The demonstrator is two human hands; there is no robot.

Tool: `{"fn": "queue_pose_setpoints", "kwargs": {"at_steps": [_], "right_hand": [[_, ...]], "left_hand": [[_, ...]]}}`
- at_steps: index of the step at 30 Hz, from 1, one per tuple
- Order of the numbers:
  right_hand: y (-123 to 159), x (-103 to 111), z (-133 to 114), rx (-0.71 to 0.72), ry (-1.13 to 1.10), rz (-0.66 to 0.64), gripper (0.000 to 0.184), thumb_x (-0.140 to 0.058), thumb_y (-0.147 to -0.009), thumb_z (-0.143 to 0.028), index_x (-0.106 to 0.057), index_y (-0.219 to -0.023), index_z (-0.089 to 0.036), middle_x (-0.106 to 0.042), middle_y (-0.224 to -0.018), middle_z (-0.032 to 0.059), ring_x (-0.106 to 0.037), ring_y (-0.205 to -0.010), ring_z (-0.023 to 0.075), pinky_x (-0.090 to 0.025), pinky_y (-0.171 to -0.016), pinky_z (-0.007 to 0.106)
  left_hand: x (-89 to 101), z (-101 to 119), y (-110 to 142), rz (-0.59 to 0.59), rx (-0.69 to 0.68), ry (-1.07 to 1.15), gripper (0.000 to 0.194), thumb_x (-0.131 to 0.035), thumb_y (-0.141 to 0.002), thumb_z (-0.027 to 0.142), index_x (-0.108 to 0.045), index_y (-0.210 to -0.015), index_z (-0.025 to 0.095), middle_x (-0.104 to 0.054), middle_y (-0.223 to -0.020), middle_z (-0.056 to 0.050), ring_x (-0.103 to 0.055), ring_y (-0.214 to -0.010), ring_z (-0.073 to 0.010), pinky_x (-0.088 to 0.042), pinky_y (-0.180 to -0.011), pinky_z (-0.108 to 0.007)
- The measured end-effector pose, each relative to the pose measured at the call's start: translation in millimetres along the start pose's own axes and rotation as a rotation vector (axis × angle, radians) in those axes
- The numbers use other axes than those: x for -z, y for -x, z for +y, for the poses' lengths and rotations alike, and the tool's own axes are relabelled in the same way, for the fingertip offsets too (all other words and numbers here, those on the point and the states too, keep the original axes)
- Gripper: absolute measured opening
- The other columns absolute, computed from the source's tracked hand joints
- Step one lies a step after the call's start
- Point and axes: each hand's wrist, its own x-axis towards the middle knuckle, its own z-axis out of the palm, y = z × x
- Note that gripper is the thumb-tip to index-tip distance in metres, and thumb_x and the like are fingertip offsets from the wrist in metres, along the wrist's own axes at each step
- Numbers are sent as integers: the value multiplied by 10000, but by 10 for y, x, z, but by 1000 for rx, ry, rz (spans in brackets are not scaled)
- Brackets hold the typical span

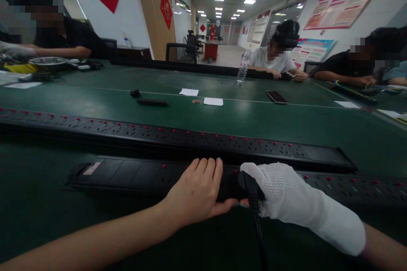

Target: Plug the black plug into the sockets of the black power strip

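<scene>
A long black power strip (pixel 133 173) with red buttons lies across the table in front of me. My left hand (pixel 200 186), bare, grips the strip with its fingers over the far edge and its thumb along the near side. In a white dotted glove, my right hand (pixel 276 186) is closed around a black plug (pixel 246 181) at the strip's face. The plug's cord (pixel 259 237) hangs down toward me. Whether the plug's pins sit fully in the socket is hidden.
A second long power strip (pixel 190 137) lies just beyond. Farther off are a small black bar (pixel 152 102), paper slips (pixel 213 101), a phone (pixel 276 97) and a water bottle (pixel 243 67). Several people sit around the green table (pixel 318 125).
</scene>
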Motion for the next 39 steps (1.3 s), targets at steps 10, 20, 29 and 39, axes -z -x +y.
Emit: {"fn": "queue_pose_setpoints", "kwargs": {"at_steps": [10, 20, 29, 39], "right_hand": [[-11, 43, 19, 8, -80, -1, 386, -483, -798, -441, -468, -1058, -157, -602, -789, 46, -566, -656, 164, -393, -580, 264], [-24, 140, -54, -14, -104, -6, 484, -502, -751, -514, -478, -1062, -144, -599, -814, 69, -580, -714, 194, -413, -637, 300], [-41, 67, -127, -98, -65, 20, 400, -499, -752, -495, -480, -953, -150, -590, -736, 57, -562, -623, 173, -400, -554, 270], [-28, 16, -46, -19, -47, 48, 450, -483, -773, -522, -459, -1017, -145, -591, -739, 49, -556, -605, 170, -389, -535, 270]], "left_hand": [[-6, -5, -1, 5, 9, 0, 750, -289, -827, 624, -495, -1172, -9, -591, -1007, -214, -553, -959, -310, -457, -775, -424], [17, -8, -14, 12, 9, 9, 743, -329, -811, 627, -503, -1155, -9, -593, -983, -208, -556, -929, -305, -458, -761, -421], [8, 11, -25, 15, 37, 29, 713, -349, -796, 625, -524, -1109, 9, -598, -934, -192, -560, -918, -306, -460, -750, -431], [4, 15, -20, 7, 14, 22, 739, -313, -817, 612, -506, -1142, -23, -583, -1004, -207, -551, -930, -317, -455, -782, -430]]}}
